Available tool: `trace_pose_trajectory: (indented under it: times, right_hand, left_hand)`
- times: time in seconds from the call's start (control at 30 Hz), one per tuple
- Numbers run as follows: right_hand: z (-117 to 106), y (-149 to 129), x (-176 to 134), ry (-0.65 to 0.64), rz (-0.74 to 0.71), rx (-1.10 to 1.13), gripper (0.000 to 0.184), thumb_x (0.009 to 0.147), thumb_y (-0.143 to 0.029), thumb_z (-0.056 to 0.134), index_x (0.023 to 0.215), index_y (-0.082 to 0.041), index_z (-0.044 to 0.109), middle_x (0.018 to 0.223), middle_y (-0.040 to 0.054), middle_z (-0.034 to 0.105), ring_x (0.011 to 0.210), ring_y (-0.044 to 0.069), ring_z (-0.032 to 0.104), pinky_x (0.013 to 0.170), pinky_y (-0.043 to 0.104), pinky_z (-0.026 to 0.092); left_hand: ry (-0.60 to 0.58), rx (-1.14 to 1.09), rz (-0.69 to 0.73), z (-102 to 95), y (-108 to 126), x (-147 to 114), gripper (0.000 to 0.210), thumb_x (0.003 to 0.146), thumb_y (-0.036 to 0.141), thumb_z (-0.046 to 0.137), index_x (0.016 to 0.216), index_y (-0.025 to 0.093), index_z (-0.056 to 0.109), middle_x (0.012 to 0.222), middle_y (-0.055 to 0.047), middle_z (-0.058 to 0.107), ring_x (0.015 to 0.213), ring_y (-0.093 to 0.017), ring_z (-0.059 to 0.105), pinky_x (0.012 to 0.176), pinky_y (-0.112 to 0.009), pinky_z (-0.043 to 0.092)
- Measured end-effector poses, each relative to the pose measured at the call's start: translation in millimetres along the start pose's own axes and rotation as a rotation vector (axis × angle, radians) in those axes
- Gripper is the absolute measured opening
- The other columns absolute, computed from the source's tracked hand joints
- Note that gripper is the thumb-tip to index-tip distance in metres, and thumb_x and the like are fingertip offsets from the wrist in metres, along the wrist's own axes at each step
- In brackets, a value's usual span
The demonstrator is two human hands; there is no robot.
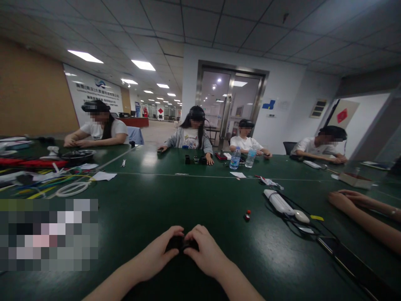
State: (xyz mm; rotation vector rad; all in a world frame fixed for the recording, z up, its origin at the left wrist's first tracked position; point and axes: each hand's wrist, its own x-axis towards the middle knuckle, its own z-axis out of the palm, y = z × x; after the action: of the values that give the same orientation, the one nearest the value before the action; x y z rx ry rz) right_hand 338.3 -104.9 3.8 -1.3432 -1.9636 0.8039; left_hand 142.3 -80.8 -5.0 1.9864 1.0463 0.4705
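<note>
Both of my hands meet over the dark green table, close to its near edge. My left hand curls its fingers and thumb around the left side of a small black object. From the other side my right hand grips the same object, fingertips and thumb pressed on it. My palms and fingers hide most of it, so its kind cannot be made out. Right of my hands, apart from them, lies a small red and black item.
A white power strip, a white mouse, cables and a dark phone-like slab lie right, beside another person's hands. Water bottles stand farther back. Wires clutter the left. Several people sit across the table.
</note>
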Motion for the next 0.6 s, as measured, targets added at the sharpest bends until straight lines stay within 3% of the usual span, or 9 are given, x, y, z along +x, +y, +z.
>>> trace_pose_trajectory:
  times: [0.17,0.33,0.43,0.6]
  right_hand:
    - [-6.3,7.7,3.6,0.292,0.139,0.254,0.02,0.077,-0.033,0.049,0.094,-0.022,0.052,0.09,0.0026,0.056,0.08,0.016,0.052,0.07,0.029,0.042]
    - [-11.1,24.2,9.5,0.41,0.178,0.378,0.024,0.077,-0.038,0.05,0.093,-0.02,0.051,0.092,0.0051,0.057,0.084,0.018,0.054,0.073,0.031,0.043]
    - [-17.0,34.2,10.7,0.473,0.198,0.437,0.034,0.076,-0.041,0.051,0.103,-0.02,0.048,0.098,0.0062,0.057,0.087,0.019,0.054,0.074,0.033,0.045]
    - [-21.9,48.3,11.9,0.504,0.271,0.486,0.044,0.076,-0.048,0.047,0.113,-0.023,0.046,0.099,0.0061,0.055,0.079,0.019,0.055,0.065,0.032,0.046]
  left_hand:
    - [-0.004,0.017,0.0,0.5,-0.9,-1.1,0.044,0.076,0.027,0.05,0.119,0.026,0.041,0.121,-0.002,0.05,0.112,-0.018,0.045,0.099,-0.034,0.031]
    - [-0.005,0.062,0.014,-1.8,2.4,-2.1,0.042,0.077,0.03,0.049,0.119,0.027,0.044,0.123,-0.002,0.048,0.112,-0.017,0.044,0.099,-0.033,0.03]
    - [-0.015,0.085,0.053,-4.8,6.4,-3.4,0.036,0.078,0.027,0.047,0.114,0.028,0.049,0.12,-0.001,0.049,0.111,-0.016,0.044,0.099,-0.033,0.03]
    - [-0.044,0.08,0.069,-8.9,9.2,-5.0,0.036,0.079,0.025,0.046,0.114,0.027,0.05,0.119,-0.002,0.049,0.109,-0.016,0.044,0.098,-0.033,0.031]
